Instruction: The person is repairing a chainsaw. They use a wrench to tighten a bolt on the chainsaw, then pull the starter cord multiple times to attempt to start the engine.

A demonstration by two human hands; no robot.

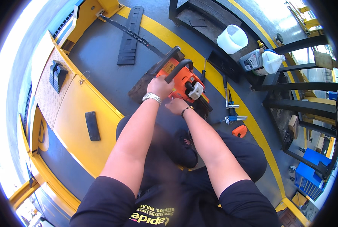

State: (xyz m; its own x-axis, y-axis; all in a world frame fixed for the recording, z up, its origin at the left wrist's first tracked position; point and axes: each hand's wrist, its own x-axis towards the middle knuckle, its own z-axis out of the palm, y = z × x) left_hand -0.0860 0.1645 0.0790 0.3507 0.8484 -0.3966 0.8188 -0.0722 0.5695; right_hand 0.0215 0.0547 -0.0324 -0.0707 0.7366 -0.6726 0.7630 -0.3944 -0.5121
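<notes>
An orange chainsaw (181, 80) rests ahead of me, partly over a dark, worn block (140, 84). Its guide bar with chain (133, 34) points to the far left. My left hand (160, 87), with a metal watch at the wrist, is closed round the chainsaw's black front handle (179, 69). Close beside the saw's near side is my right hand (177, 106), wearing a dark bracelet. Its fingers are curled in, and whatever they pinch, if anything, is hidden.
A black bar cover (131, 36) lies beyond the guide bar. To the right are a screwdriver (203, 71), a ratchet wrench (226, 92), hex keys (235, 118) and an orange cover piece (239, 131). A white bucket (232, 39) and jugs (271, 61) stand near a black metal frame (301, 85). Yellow lift ramp (89, 98) at left.
</notes>
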